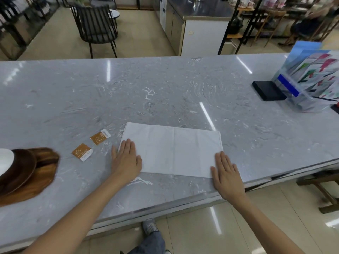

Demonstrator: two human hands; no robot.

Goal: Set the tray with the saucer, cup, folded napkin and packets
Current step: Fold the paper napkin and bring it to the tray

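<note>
Head view: both arms reach forward over the near edge of the grey marble counter point(165, 92), palms down. The left hand point(126, 158) lies flat with fingers straight and together, pressing the near left corner of the white napkin point(174, 149); it grips nothing. The right hand point(226, 173) lies just as flat, fingers straight and slightly spread, on the napkin's near right corner, thumb out to the left, also gripping nothing. One napkin, spread as a long rectangle across the middle of the counter, crease lines showing. Two orange packets, left of the napkin: the far packet point(100, 137) just off its left edge, the near packet point(82, 152) further left and nearer. At the far left edge sits one wooden tray point(42, 178), a dark saucer point(20, 167) on it, and one white cup point(5, 160) on the saucer, partly cut off by the frame. At far right, one black box point(268, 90) beside one clear leaflet rack point(310, 83).
</note>
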